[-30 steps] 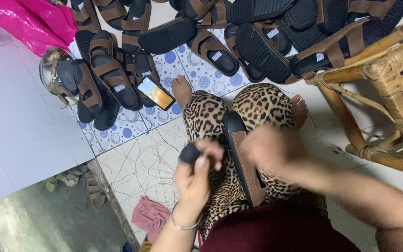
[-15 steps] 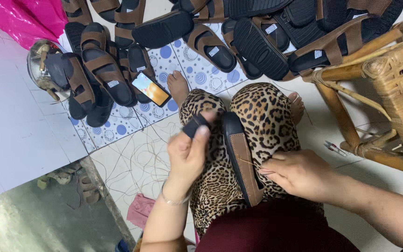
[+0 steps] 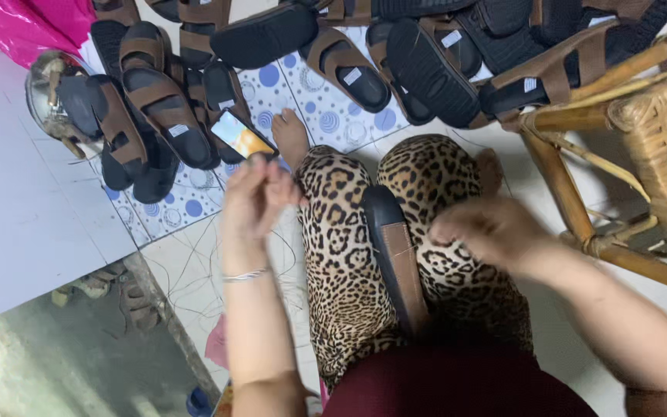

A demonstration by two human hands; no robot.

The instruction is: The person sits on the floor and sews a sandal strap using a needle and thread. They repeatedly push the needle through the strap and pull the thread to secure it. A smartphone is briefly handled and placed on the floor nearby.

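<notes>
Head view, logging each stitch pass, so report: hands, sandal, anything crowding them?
Left hand raised off lap, blurred, grip unclear. Right hand pinched beside brown-strapped black sandal clamped between leopard-print knees. Woven cane stool close by right arm.

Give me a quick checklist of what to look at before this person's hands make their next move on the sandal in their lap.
1. Sandal sole steady between the knees: ok, it lies along the lap, wedged between the leopard-print legs.
2. Right hand at the work: ok, it sits right beside the sole's edge.
3. Thread between right hand and sole: cannot tell if taut, it is thin and blurred.
4. Left hand ready: not ok, it is raised off to the side, away from the sole.
5. What the left hand holds: cannot tell, motion blur.
6. Phone out of the way: ok, it rests on the floor sandals.
</notes>
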